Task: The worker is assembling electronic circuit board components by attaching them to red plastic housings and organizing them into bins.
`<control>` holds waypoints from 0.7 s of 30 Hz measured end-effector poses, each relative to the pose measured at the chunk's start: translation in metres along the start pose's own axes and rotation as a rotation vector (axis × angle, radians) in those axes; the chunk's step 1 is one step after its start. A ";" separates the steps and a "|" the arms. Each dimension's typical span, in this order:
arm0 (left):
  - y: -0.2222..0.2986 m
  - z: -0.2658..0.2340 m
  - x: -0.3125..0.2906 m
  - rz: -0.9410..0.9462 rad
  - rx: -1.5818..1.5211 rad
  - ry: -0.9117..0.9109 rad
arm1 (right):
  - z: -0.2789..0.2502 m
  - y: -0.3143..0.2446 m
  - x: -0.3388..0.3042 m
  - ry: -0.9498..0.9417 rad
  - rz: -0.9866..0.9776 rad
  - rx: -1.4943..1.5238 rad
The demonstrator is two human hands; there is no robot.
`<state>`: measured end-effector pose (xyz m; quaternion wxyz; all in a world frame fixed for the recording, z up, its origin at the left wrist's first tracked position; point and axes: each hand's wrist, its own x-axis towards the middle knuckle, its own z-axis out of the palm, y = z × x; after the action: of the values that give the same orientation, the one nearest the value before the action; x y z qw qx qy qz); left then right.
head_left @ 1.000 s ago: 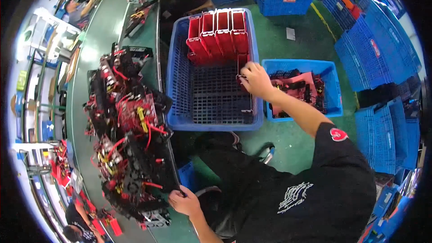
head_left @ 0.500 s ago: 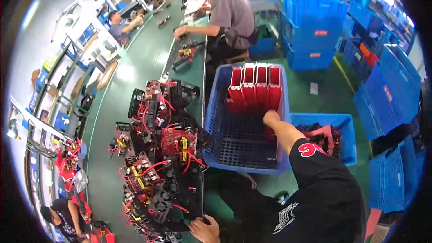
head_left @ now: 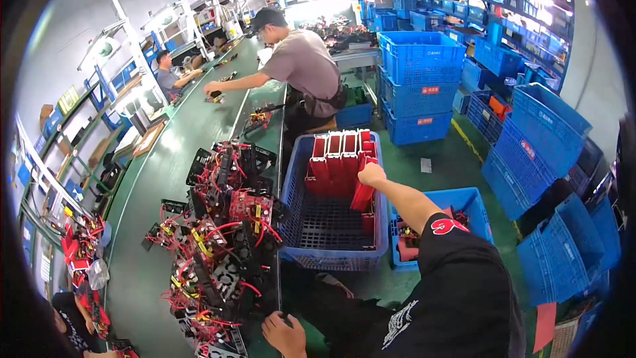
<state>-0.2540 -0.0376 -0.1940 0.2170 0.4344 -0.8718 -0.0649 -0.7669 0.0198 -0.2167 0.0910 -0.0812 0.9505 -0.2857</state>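
Observation:
A row of upright red metal casings [head_left: 329, 174] with pale edges stands at the far end of a blue plastic basket [head_left: 289, 252]. My right hand [head_left: 372, 174] is closed on the top of another red casing [head_left: 362, 197], which leans slightly at the right end of that row. A further red piece lies lower along the basket's right wall. At the table's near edge, my left hand [head_left: 285, 336] rests with fingers spread, holding nothing. Beside it on the table is a heap of red circuit boards [head_left: 250, 207] with black fans, red wires and yellow parts.
A smaller blue crate [head_left: 480, 215] with red and black parts stands right of the basket, under my right forearm. Stacked blue crates [head_left: 424, 93] rise beyond it, and more line the right side. A co-worker [head_left: 308, 59] sits farther along the long green table [head_left: 142, 225].
My view has tilted upward. My right hand, earlier low at the basket's right side, now holds a red casing upright against the row. My left hand remains at the table edge.

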 end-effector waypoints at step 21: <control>0.080 -0.142 -0.032 -0.709 -1.880 -0.410 | -0.157 -0.036 -0.319 1.014 -2.230 -0.331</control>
<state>-0.2340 0.0474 -0.0530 0.2846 0.3019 -0.3099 -0.8555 -0.4886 0.1391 -0.0278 -0.5919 -0.7375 0.3144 -0.0826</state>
